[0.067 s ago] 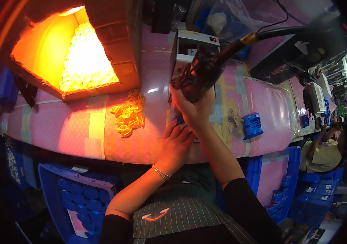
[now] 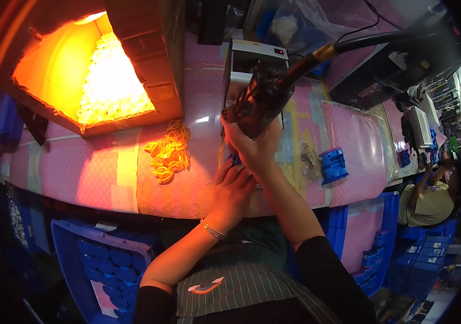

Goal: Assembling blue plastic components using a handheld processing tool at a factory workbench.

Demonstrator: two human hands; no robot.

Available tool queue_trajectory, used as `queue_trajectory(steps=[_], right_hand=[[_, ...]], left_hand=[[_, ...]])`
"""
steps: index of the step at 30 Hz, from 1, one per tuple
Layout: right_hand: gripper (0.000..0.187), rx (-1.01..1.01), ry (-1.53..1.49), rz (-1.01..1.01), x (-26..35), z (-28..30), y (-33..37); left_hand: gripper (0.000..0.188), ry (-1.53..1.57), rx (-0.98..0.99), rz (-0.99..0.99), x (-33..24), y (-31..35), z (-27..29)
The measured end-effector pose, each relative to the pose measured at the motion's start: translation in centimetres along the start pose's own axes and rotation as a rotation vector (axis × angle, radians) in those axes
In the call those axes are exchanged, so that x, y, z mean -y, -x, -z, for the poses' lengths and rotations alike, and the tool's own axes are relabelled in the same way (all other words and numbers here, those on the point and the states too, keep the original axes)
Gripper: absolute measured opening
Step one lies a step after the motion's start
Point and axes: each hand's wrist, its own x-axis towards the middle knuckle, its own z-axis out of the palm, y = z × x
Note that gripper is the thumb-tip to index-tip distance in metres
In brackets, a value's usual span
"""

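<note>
My right hand (image 2: 257, 151) is wrapped round a black handheld tool (image 2: 265, 100) that has a thick black cable running off to the upper right. The tool stands over the middle of the table, its lower end hidden behind my hands. Close beneath it, my left hand (image 2: 235, 189) has its fingers bent over a blue plastic part (image 2: 235, 158), of which only a sliver shows. A heap of thin rings (image 2: 168, 154), orange under the lamp light, lies left of my hands. To the right, a blue spool-shaped part (image 2: 334, 165) stands on the table.
A cardboard box (image 2: 152, 59) glows inside, filled with brightly lit pieces. Behind the tool sits a white-and-black device (image 2: 257, 49). Blue crates (image 2: 101, 233) holding blue parts stand below the table edge, another crate (image 2: 391, 232) at right. A person (image 2: 430, 202) sits far right.
The whole view has shifted very slightly. Both hands keep their hold, and the tool looks tilted a touch differently.
</note>
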Motion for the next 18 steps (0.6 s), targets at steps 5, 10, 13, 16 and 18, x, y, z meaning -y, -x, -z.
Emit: queue_trajectory(steps=[5, 10, 13, 16, 18], right_hand=[[0.046, -0.114, 0.337, 0.376, -1.9, 0.7, -0.3], [0.046, -0.153, 0.314, 0.313, -1.0, -0.3, 0.5], [0.044, -0.202, 0.225, 0.205, -1.9, -0.6, -0.4], [0.042, -0.286, 0.062, 0.186, 1.0, 1.1, -1.4], [0.044, -0.316, 0.094, 0.127, 2.8, 4.4, -1.8]], left_hand=[[0.023, 0.068, -0.028, -0.033, 0.1, -0.4, -0.6], [0.030, 0.067, -0.073, -0.064, 1.1, 0.4, -1.6], [0.023, 0.006, -0.009, -0.064, 1.7, 0.7, -1.4], [0.031, -0.055, 0.043, -0.052, 1.3, 0.4, -1.3], [0.038, -0.025, 0.036, -0.101, 0.0, -0.6, -0.5]])
